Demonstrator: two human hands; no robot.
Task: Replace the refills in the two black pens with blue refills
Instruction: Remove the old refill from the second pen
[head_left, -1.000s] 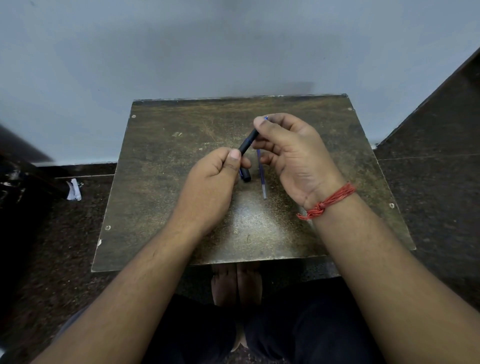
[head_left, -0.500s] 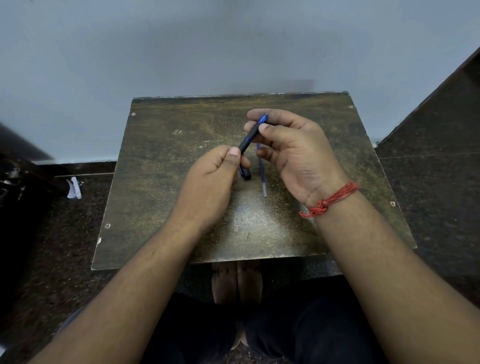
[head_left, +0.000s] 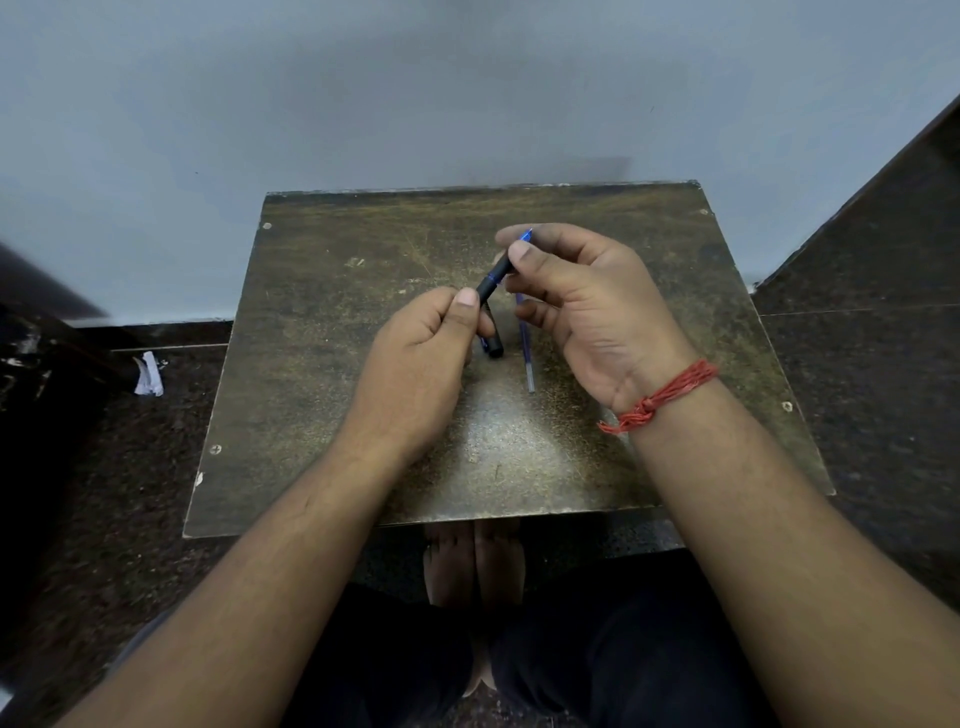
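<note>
While both hands (head_left: 415, 358) (head_left: 582, 296) pinch the pen (head_left: 494, 276), fingers hide its ends.

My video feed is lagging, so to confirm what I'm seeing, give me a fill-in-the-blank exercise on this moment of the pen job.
1. The black pen is held by ____ hands at once.
2. The tip sticking out past the right hand fingers is ____ in colour.
3. The loose refill lies on the ____.
4. The red thread is tied round the ____ wrist.

Missing words: both; blue; table; right
</note>
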